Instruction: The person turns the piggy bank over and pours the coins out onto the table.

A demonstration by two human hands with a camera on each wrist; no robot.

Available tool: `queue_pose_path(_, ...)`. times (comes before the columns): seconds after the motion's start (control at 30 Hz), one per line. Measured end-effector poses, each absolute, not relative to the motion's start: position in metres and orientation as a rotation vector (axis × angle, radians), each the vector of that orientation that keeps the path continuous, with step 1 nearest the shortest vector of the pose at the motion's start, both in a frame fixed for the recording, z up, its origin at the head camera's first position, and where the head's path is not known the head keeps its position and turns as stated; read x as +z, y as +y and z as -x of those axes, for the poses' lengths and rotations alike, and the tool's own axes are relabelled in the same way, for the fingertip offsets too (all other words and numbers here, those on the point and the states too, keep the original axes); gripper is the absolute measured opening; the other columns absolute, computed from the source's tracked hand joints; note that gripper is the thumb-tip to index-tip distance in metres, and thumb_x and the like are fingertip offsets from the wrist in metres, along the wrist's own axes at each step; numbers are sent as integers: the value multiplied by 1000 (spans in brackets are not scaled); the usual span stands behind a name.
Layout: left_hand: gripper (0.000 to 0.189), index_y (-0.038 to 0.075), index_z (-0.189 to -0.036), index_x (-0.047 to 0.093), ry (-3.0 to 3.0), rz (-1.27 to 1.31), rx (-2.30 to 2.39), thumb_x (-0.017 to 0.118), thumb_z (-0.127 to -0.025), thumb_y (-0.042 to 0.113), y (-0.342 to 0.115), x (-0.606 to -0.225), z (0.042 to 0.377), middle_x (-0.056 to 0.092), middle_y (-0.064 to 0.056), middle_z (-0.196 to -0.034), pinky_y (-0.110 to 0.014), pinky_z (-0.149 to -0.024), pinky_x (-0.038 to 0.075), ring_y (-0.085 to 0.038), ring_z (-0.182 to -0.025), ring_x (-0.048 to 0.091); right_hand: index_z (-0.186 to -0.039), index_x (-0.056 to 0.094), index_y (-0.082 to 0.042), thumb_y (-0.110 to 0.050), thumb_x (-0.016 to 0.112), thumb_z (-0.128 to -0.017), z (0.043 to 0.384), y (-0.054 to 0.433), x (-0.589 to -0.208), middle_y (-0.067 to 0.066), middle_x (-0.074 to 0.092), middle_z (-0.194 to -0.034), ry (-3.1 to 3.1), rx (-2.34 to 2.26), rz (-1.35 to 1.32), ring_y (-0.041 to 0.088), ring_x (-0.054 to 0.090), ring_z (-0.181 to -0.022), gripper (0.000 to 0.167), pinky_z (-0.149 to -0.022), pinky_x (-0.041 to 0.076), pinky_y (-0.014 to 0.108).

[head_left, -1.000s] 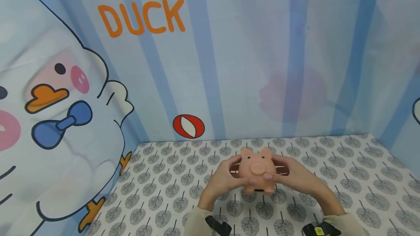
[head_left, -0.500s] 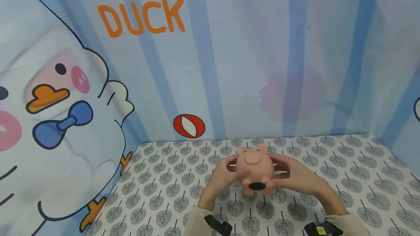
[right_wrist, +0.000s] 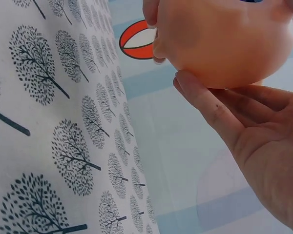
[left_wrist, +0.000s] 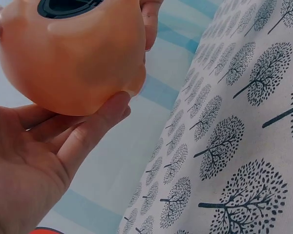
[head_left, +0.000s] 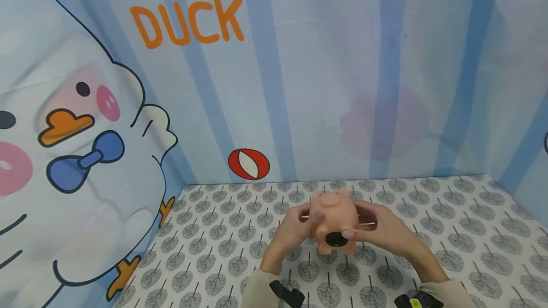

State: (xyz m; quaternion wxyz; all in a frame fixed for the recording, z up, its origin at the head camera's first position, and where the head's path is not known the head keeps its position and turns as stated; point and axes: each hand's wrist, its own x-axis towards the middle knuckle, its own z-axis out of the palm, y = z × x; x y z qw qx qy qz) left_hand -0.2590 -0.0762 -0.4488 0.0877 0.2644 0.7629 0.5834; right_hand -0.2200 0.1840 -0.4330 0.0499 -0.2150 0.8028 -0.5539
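Note:
A pink piggy bank (head_left: 336, 215) is held between both hands above the tree-print cloth, its snout tipped upward and its underside facing me. A round black plug (head_left: 336, 239) shows on its belly. My left hand (head_left: 292, 229) grips the pig's left side in the head view, thumb on its front. On the other side my right hand (head_left: 383, 227) holds it, with the thumb tip at the plug's edge. The left wrist view shows fingers curled under the smooth body of the piggy bank (left_wrist: 73, 63). From the right wrist, fingers support the piggy bank (right_wrist: 224, 48) likewise.
A white cloth (head_left: 222, 270) printed with grey trees covers the table. Behind it hangs a blue striped curtain (head_left: 317, 84) with DUCK lettering, a red ball print and a large duck print (head_left: 107, 232) at the left. Dark straps (head_left: 287, 293) sit at both wrists.
The piggy bank has tilted back between the hands, so its snout points higher and the black plug on its belly has come into view. The right thumb has moved onto the plug's edge.

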Motion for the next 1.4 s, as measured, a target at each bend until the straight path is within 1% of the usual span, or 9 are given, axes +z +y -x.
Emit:
queue_pose_path(0.13,77,19,-140,67,2314,-838,1694,49,-97,79,-75,-449,260,75,-11,-124,-25,-82,62,-5,-97,71,-157,47,-6,-28,75,-98,220,186,-433,21,67,-139,2514,-1636,597,24,72,-117,69,-92,64,33)
queue_pose_path(0.23,83,19,-145,64,2335,-863,1674,46,-95,83,-75,-449,260,74,-10,-130,-25,-91,60,-11,-108,72,-156,49,-4,-30,71,-101,221,187,-434,21,69,-138,2533,-1620,587,28,72,-117,65,-91,64,35)
queue_pose_path(0.4,91,20,-161,45,2331,-800,1666,50,-94,83,-75,-449,258,58,-9,-155,-34,-106,59,-29,-138,62,-152,50,4,-26,61,-107,222,190,-434,28,68,-136,2470,-1688,628,15,75,-109,56,-85,66,33)
queue_pose_path(0.53,89,22,-164,37,2270,-741,1707,65,-94,69,-75,-447,258,48,-12,-163,-41,-110,58,-35,-146,55,-139,60,6,-29,54,-109,223,192,-433,28,72,-120,2468,-1699,582,11,75,-95,47,-80,67,33)
queue_pose_path(0.67,93,32,-166,31,2192,-715,1745,78,-90,57,-74,-448,260,54,-12,-158,-38,-109,58,-30,-141,59,-136,63,5,-34,50,-110,225,193,-432,21,74,-112,2458,-1684,532,14,75,-90,48,-79,66,34)
queue_pose_path(0.77,87,38,-164,33,2189,-745,1726,79,-91,55,-74,-449,261,61,-11,-151,-33,-106,59,-24,-134,65,-141,60,5,-37,49,-111,226,194,-432,17,76,-111,2442,-1667,504,16,76,-90,53,-79,65,34)
queue_pose_path(1.03,70,35,-154,52,2205,-771,1741,75,-92,60,-73,-451,261,70,-9,-140,-27,-97,63,-17,-121,73,-135,61,9,-37,43,-114,226,197,-429,15,73,-105,2397,-1617,573,19,76,-88,54,-80,66,37)
queue_pose_path(1.3,61,29,-151,58,2223,-736,1783,73,-96,52,-72,-452,261,74,-13,-134,-28,-89,66,-20,-117,75,-146,56,3,-37,56,-110,223,196,-427,23,70,-131,2506,-1568,519,18,75,-103,54,-85,67,39)
queue_pose_path(1.4,60,29,-150,59,2218,-736,1794,73,-96,51,-72,-452,262,75,-14,-131,-36,-85,68,-17,-109,78,-148,57,-3,-39,62,-106,221,196,-426,23,67,-139,2589,-1546,482,24,74,-110,56,-87,66,40)
